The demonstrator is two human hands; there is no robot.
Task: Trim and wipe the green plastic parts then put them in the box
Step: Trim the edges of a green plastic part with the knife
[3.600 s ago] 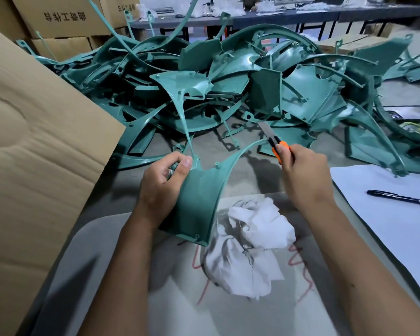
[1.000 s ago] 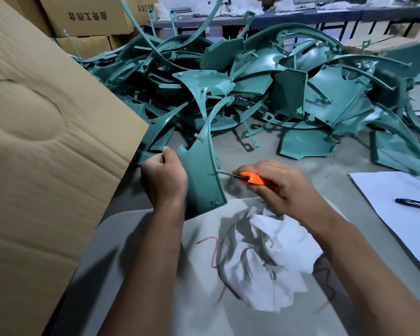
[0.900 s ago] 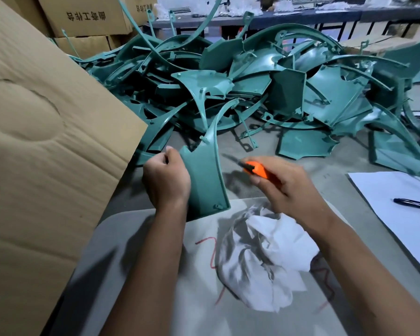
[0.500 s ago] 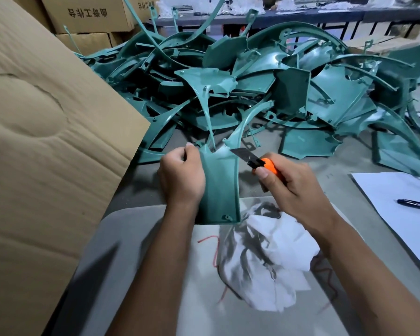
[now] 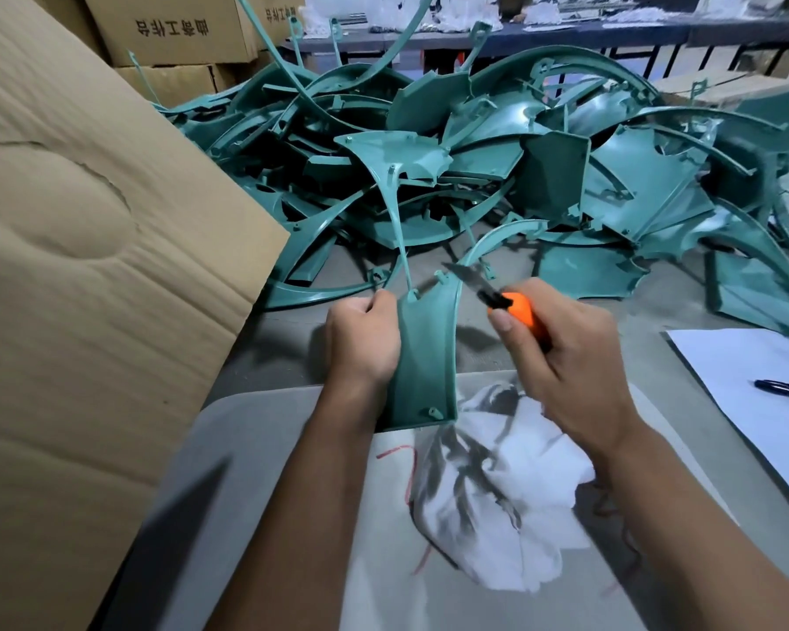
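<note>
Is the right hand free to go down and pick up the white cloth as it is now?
Probably not yet. The right hand grips the orange utility knife, blade at the held green part. The white cloth lies uncovered just below it, so only the knife hinders.

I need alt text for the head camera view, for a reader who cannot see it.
A left hand holds a green plastic part upright while the right hand puts an orange knife to its top edge. A white cloth lies below; a pile of green parts behind.
</note>
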